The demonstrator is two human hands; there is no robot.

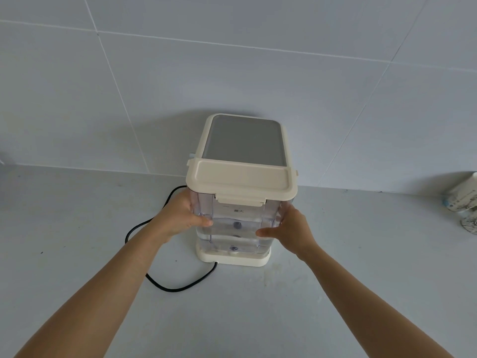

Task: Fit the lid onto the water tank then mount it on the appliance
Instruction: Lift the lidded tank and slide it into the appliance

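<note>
Black cord (178, 287) loops on grey bench (77, 228) L of cream appliance (242, 140); patterned cup (464, 200) far R. Both hands' fingers (204, 221) clasp clear plastic tank (238, 228), cream lid (241, 182) on.

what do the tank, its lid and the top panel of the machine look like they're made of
Water tank: clear rigid plastic, since the far wall and valves show through it. Lid: opaque cream plastic, matte, with a moulded front latch. Top panel: flat grey inset with a dull sheen, perhaps brushed metal or coated plastic; the look leaves that open.

left hand (180, 215), right hand (291, 231), seemingly gripping
</note>
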